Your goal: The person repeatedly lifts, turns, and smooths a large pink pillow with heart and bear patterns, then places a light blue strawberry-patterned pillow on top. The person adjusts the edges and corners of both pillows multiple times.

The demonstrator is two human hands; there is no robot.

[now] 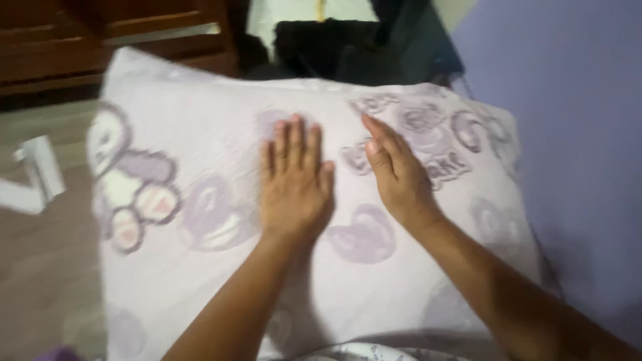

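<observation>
Bare forearms reaching forward, left hand point(294, 184) flat with fingers spread, right hand point(398, 170) pressing edge-on beside it, pale printed pillow point(200, 267) beneath both hands

White pillow point(200, 267), purple hearts and bear.

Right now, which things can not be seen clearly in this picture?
Head view only:
- Pillow: near edge cut off by the frame; prints blurred.
- Fabric beneath left hand and right hand: covered by them.
- Dark object behind pillow: partly hidden, unclear.
- White thing on floor: blurred.
</observation>
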